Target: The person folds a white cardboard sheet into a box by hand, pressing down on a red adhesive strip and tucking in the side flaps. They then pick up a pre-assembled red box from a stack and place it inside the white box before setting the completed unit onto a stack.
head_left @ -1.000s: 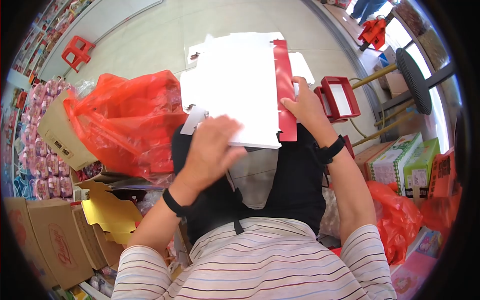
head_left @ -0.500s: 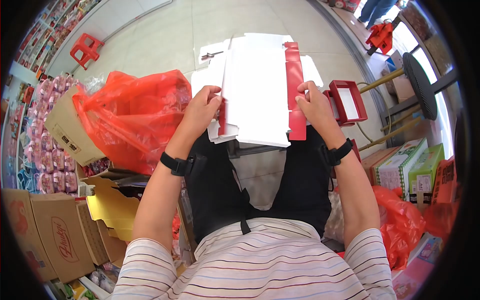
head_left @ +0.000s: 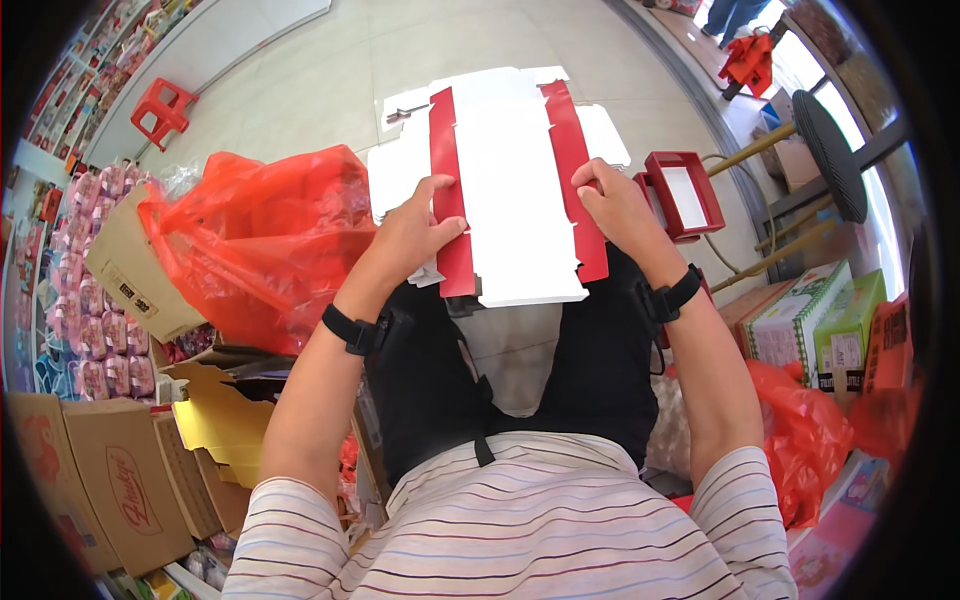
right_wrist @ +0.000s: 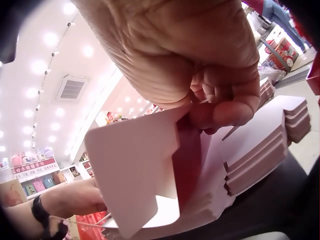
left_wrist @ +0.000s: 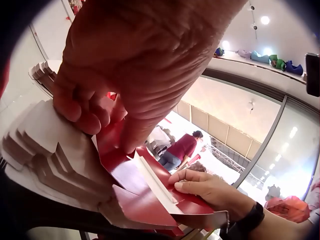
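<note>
A white cardboard box blank (head_left: 515,190) lies over the person's lap, a red strip folded up along each long side. My left hand (head_left: 408,232) pinches the left red strip (head_left: 444,130), thumb on its inner face and fingers outside. My right hand (head_left: 622,212) holds the right red strip (head_left: 568,125) between thumb and curled fingers, partway along it. Beneath lies a stack of flat white blanks (left_wrist: 52,150), its layered edges showing in both wrist views. In the right wrist view a white end flap (right_wrist: 132,170) stands out toward the camera.
Right of the blank sit red trays with white insides (head_left: 685,198), near a round stool seat (head_left: 830,155). A big red plastic bag (head_left: 265,245) fills the left side, above cardboard cartons (head_left: 130,485). A red plastic stool (head_left: 160,112) stands farther off.
My left hand has gone from lying over the white sheet to pinching its left edge, and the left red strip has turned up into view. The right hand keeps to the right strip.
</note>
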Motion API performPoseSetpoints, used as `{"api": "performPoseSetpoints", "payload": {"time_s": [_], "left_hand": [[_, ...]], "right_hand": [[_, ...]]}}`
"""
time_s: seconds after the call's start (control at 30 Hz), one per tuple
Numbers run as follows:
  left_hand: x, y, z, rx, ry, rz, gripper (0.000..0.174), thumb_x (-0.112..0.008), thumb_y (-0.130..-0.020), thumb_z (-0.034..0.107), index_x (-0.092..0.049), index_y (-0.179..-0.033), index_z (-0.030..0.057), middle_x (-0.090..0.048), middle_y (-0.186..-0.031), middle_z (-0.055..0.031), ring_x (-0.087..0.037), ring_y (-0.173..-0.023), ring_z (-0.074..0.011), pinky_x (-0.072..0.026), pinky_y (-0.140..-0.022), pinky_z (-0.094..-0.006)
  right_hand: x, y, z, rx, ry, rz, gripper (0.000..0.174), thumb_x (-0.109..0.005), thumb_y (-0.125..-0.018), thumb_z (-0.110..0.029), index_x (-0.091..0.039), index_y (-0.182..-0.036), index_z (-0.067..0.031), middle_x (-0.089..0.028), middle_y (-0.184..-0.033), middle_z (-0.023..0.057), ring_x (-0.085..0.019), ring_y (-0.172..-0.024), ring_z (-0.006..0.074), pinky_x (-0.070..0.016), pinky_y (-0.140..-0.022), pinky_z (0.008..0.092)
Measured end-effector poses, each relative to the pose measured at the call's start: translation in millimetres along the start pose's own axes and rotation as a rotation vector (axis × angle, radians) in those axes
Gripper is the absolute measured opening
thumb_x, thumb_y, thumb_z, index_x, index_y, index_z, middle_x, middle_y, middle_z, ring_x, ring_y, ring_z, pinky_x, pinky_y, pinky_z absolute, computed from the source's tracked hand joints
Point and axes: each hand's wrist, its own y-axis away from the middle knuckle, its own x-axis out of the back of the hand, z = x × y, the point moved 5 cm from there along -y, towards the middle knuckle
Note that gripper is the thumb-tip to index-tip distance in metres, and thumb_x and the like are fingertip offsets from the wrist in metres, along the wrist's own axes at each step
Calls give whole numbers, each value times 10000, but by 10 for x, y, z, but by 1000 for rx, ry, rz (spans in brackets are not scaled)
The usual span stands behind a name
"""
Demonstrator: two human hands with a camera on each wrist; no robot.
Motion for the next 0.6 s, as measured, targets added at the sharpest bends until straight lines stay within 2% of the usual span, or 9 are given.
{"api": "performPoseSetpoints", "payload": {"time_s": [0.07, 0.1, 0.2, 0.3, 0.37, 0.5, 0.57, 0.6], "left_hand": [[-48, 9, -61, -13, -31, -4, 653, -777, -960, 286, -513, -1524, 88, -646, -858, -99, -659, -802, -188, -532, -731, -341], [-36, 31, -42, -97, -135, 86, 660, -783, -951, 282, -514, -1518, 77, -653, -964, -153, -670, -862, -211, -548, -750, -357], [-39, 87, -60, -113, -234, 170, 674, -784, -948, 283, -509, -1524, 67, -649, -1069, -198, -673, -914, -225, -557, -769, -365], [-32, 103, -11, -49, -145, 129, 719, -793, -916, 346, -501, -1530, 113, -655, -989, -199, -688, -900, -324, -565, -784, -435], [-36, 138, 6, 8, -26, 66, 729, -791, -916, 334, -490, -1536, 95, -664, -915, -164, -681, -824, -293, -562, -753, -415], [-72, 168, -76, 74, 182, 3, 734, -786, -916, 302, -479, -1537, 59, -655, -797, -99, -643, -704, -224, -549, -698, -368], [-112, 175, -146, 76, 235, -26, 733, -786, -916, 295, -478, -1537, 57, -651, -809, -93, -631, -710, -198, -546, -700, -350], [-133, 169, -190, 78, 261, -39, 732, -786, -916, 291, -477, -1537, 56, -650, -815, -90, -624, -713, -185, -545, -702, -340]], "right_hand": [[-13, 21, 39, 11, -7, -12, 141, -601, -986, -88, -649, -1087, -3, -689, -954, 102, -640, -873, 196, -523, -824, 335], [-12, 33, 63, 5, -8, -10, 141, -599, -989, -90, -652, -1086, -3, -690, -956, 91, -639, -878, 186, -521, -825, 332], [-18, 53, 163, -65, -66, -32, 145, -595, -997, -99, -662, -1086, -7, -692, -969, 58, -635, -897, 153, -519, -832, 320], [-11, 57, 231, -210, -178, -78, 159, -601, -1001, -113, -678, -1099, -13, -691, -996, 27, -626, -925, 121, -516, -850, 300], [50, 77, 186, -262, -185, -89, 170, -611, -1002, -122, -686, -1113, -18, -687, -1015, 13, -618, -942, 105, -512, -865, 285], [82, 122, 194, -226, -201, -91, 174, -625, -998, -128, -690, -1122, -24, -687, -1025, 11, -621, -962, 98, -510, -874, 272], [53, 141, 227, -221, -227, -106, 162, -623, -1003, -125, -689, -1113, -27, -686, -1022, 6, -621, -967, 94, -510, -870, 272], [38, 144, 250, -215, -228, -110, 174, -616, -1005, -131, -685, -1126, -27, -676, -988, 12, -613, -906, 90, -507, -808, 267]]}}
